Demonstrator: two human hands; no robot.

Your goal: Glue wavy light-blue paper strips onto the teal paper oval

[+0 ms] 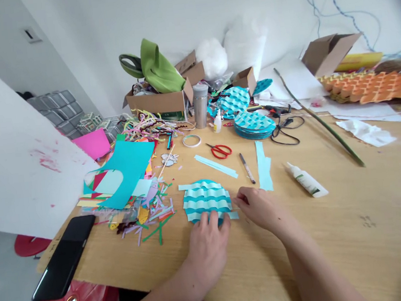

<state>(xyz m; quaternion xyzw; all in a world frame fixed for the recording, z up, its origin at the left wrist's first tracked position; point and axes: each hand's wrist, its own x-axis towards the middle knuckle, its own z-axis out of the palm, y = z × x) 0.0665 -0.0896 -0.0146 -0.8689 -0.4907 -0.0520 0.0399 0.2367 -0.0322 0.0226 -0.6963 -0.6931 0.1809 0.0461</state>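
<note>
A round teal paper disc (206, 200) lies on the table, crossed by wavy light-blue paper strips. Some strip ends stick out past its edge. My left hand (209, 241) rests its spread fingertips on the disc's near edge. Just off the right side, my right hand (257, 207) is closed with fingers pinched together; whatever is between them is too small to make out. Beyond the disc lie loose light-blue strips (217, 166), a pen (247, 168) and red-handled scissors (219, 150). A wider light-blue paper piece (264, 167) and a white glue bottle (307, 180) are to the right.
Paper scraps (157, 213) and a cut teal sheet (130, 168) cover the left side, near a black phone (64, 258). Farther back stand a steel flask (201, 106), stacked wavy discs (254, 125) and a cardboard box (157, 102). A green stem (320, 120) lies right.
</note>
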